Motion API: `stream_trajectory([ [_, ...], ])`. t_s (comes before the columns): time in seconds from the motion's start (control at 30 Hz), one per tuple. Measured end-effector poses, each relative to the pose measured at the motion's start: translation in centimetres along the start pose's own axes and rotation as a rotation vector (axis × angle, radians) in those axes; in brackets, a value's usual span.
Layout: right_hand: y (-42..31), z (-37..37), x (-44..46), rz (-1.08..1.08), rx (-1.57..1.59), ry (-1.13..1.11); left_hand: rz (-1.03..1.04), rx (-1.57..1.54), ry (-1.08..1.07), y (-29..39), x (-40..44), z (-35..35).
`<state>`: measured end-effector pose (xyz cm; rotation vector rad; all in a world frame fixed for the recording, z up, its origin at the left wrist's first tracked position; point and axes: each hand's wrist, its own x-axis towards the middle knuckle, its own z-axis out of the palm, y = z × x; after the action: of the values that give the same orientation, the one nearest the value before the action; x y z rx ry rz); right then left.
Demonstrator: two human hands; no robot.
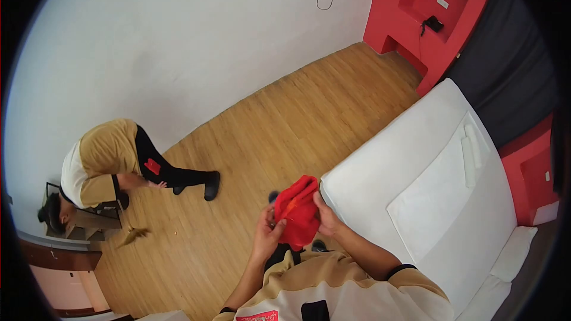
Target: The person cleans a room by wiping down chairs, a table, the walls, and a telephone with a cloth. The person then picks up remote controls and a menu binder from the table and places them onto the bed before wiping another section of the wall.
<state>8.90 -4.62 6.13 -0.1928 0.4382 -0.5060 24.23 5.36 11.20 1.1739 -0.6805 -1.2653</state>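
Observation:
A folded red cloth is held up in front of my body, above the floor beside the bed. On its left edge, my left hand grips it with the thumb laid over the front. My right hand is closed on the cloth's opposite edge. A small orange patch or strip shows on the cloth between the hands. Parts of the fingers on both hands are hidden behind the fabric.
White mattress with folded white linen lies at right. Another person bends at left by a dark shelf, a red cloth at their hip. A broom head lies on the wooden floor.

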Motion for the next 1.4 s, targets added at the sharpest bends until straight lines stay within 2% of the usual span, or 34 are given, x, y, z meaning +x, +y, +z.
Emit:
stream_trajectory([
  [0.03, -0.7, 0.1, 1.9, -0.003, 0.003, 0.001, -0.001, 0.144, 0.081, -0.2, 2.2, -1.6],
  [0.07, -1.6, 0.3, 4.1, -0.016, -0.210, -0.033, 0.002, 0.288, 0.161, -0.3, 4.7, -3.0],
  [0.1, -2.6, 0.5, 6.1, -0.031, -0.426, -0.066, 0.008, 0.287, 0.156, -0.3, 7.2, -4.2],
  [0.2, -6.5, -0.3, 11.1, -0.040, -0.660, 0.009, -0.022, 0.260, 0.177, -0.7, 14.6, -7.7],
  [0.23, -8.4, -0.7, 12.9, -0.030, -0.787, 0.055, -0.039, 0.384, 0.191, -1.1, 17.1, -9.2],
  [0.27, -9.7, -1.7, 14.7, -0.134, -0.915, 0.177, -0.038, 0.509, 0.198, -0.7, 20.1, -10.3],
  [0.3, -11.2, -2.5, 16.3, -0.251, -1.039, 0.306, -0.009, 0.476, 0.162, 0.3, 22.9, -11.0],
  [0.33, -13.6, -1.8, 17.1, -0.237, -1.224, 0.484, -0.046, 0.419, 0.157, 2.8, 25.6, -10.7],
  [0.37, -16.2, -1.8, 17.9, -0.272, -1.224, 0.504, -0.097, 0.358, 0.153, 4.7, 27.9, -10.1],
  [0.43, -20.1, -1.5, 19.2, -0.454, -1.597, 0.623, -0.080, 0.413, 0.102, 6.9, 33.6, -10.1],
  [0.47, -21.9, -1.5, 20.6, -0.654, -1.524, 0.793, -0.064, 0.459, 0.083, 7.6, 36.9, -10.2],
  [0.5, -24.0, -1.7, 21.8, -0.666, -1.527, 0.809, -0.057, 0.453, 0.066, 8.1, 39.8, -10.2],
  [0.6, -31.5, -0.6, 25.1, -0.868, -0.987, 0.730, -0.059, 0.496, 0.001, 8.9, 48.4, -9.6],
  [0.63, -34.2, -0.6, 26.7, -0.879, -0.993, 0.725, -0.040, 0.535, -0.062, 9.1, 51.3, -9.3],
  [0.7, -39.6, -0.9, 29.3, -0.789, -0.615, 0.532, -0.014, 0.569, -0.116, 9.3, 56.7, -8.3],
  [0.8, -49.2, 4.9, 34.5, -0.906, -0.461, 0.250, 0.026, 0.590, -0.176, 10.0, 65.0, -6.4],
  [0.87, -57.4, 8.3, 39.4, -1.075, -0.656, 0.152, -0.006, 0.618, -0.161, 10.5, 70.1, -4.9],
  [0.93, -66.1, 15.5, 42.9, -1.210, -0.870, 0.195, -0.043, 0.590, -0.118, 12.3, 73.1, -2.2],
  [0.97, -71.2, 16.3, 46.2, -1.399, -1.084, 0.257, -0.073, 0.571, -0.090, 13.5, 74.5, -1.4],
  [1.0, -75.5, 19.4, 48.3, -1.424, -1.126, 0.263, -0.066, 0.578, -0.068, 14.6, 75.7, -0.6],
  [1.03, -80.6, 21.3, 51.1, -1.475, -1.270, 0.285, 0.015, 0.599, -0.106, 15.5, 76.3, 0.0],
  [1.07, -84.4, 24.4, 53.3, -1.592, -1.465, 0.409, 0.095, 0.617, -0.148, 16.0, 77.3, 0.3],
  [1.1, -87.7, 26.6, 55.7, -1.756, -1.638, 0.439, 0.095, 0.618, -0.134, 15.8, 78.4, -0.2],
  [1.13, -90.6, 28.1, 58.3, -1.742, -1.752, 0.448, 0.064, 0.687, -0.116, 15.1, 79.1, -1.2],
  [1.2, -94.9, 29.5, 62.9, -1.259, -2.030, 0.622, 0.021, 0.825, -0.080, 14.2, 80.3, -2.8],
  [1.23, -95.6, 29.1, 64.6, -1.248, -2.017, 0.634, 0.008, 0.837, -0.088, 14.4, 81.0, -3.4],
  [1.3, -95.9, 27.8, 67.6, -1.046, -2.123, 0.504, -0.010, 0.859, -0.125, 14.5, 81.7, -4.8],
  [1.33, -96.0, 27.9, 67.7, -1.001, -2.141, 0.524, -0.045, 0.853, -0.139, 15.1, 82.3, -5.3],
  [1.4, -96.1, 27.6, 67.9, -1.027, -2.172, 0.522, -0.077, 0.823, -0.133, 15.1, 84.1, -6.6],
])
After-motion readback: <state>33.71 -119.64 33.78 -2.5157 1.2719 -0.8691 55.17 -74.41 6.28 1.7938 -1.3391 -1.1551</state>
